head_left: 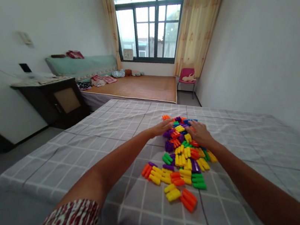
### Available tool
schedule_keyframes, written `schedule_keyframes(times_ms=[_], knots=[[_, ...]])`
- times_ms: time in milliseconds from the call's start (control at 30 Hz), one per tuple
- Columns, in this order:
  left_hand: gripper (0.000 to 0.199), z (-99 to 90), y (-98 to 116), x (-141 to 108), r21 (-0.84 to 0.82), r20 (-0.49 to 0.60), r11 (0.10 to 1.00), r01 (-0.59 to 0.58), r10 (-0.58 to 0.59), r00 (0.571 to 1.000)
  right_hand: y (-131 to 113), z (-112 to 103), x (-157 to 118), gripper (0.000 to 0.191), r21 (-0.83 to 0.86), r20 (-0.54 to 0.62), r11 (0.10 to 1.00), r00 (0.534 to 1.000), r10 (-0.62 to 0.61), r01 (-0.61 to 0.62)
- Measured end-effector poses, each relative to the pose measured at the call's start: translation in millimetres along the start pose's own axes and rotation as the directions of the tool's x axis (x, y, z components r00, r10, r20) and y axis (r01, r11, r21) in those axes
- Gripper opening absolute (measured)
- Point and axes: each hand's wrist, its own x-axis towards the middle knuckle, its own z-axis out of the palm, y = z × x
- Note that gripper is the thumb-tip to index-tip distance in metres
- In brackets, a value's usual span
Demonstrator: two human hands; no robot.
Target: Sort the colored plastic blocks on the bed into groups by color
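Heaped loosely on a broad flat surface under grey cloth with white grid lines [89, 160]: small pronged plastic pieces in yellow, orange, purple, green and blue [181, 158], trailing toward the near edge, down to one yellow and one orange piece side by side. At the far end, bare left hand [164, 127] on the left flank of the heap and bare right hand [200, 133] on the right, apart from each other, both touching pieces. Cannot tell about a grip on any single piece.

In the way: fingers across part of the far pieces, hiding some; red-and-white patterned sleeve [73, 217] at the near left.

Beyond the cloth, a low bed with a brown mat [148, 86], with crumpled red-and-white fabric [104, 80] on top and a pale green headboard [80, 65] at the left. Near left, a dark cabinet with a tan door panel [67, 98]. At the back, a dark-framed window [153, 30], yellow patterned curtains [198, 25] and a pink chair [186, 73] bearing a cream plush toy [189, 78]. Markings on the pale square object [128, 54] by the window too small to read.
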Motion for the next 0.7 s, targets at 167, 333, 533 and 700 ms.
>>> schedule_keyframes(times_ms=[167, 333, 533, 700], knots=[[0.06, -29.9, -11.2, -42.6, 0.082, -0.207, 0.97, 0.231, -0.21, 0.955, -114.5, -5.9, -77.8, 0.048, 0.165, 0.181, 0.802, 0.782, -0.597, 0.574], [0.047, -11.5, -26.1, -73.0, 0.403, -0.283, 0.87, 0.283, -0.176, 0.943, -143.8, 4.8, -112.3, 0.039, 0.226, 0.296, 0.68, 0.616, -0.73, 0.698], [0.037, -5.1, -27.5, -80.0, 0.642, -0.241, 0.725, 0.25, -0.119, 0.963, -73.6, -4.8, -74.5, 0.029, 0.046, 0.248, 0.767, 0.737, -0.629, 0.639], [0.038, -7.8, -25.5, -76.5, 0.616, -0.251, 0.734, 0.287, -0.163, 0.954, -57.6, -27.5, -85.2, 0.038, 0.036, 0.169, 0.81, 0.795, -0.582, 0.585]])
